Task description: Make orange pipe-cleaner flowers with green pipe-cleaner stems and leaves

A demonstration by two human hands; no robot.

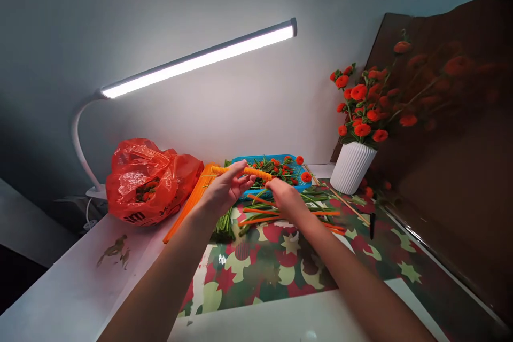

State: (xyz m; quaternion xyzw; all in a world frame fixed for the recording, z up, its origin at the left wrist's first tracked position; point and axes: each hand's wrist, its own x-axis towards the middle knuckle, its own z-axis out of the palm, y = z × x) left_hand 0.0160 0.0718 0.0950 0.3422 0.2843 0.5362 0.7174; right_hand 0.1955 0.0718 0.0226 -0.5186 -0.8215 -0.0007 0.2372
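Left hand [225,186] and right hand [286,199] holding orange coil [262,174], blue basket [303,185] behind, white vase [352,168]

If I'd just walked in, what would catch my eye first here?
Probably the glowing lamp bar slanting across the upper view. Next, perhaps, the red-orange flowers in a white ribbed vase at right, and, near the middle, the bright yellow-orange coiled piece held between the left hand and right hand.
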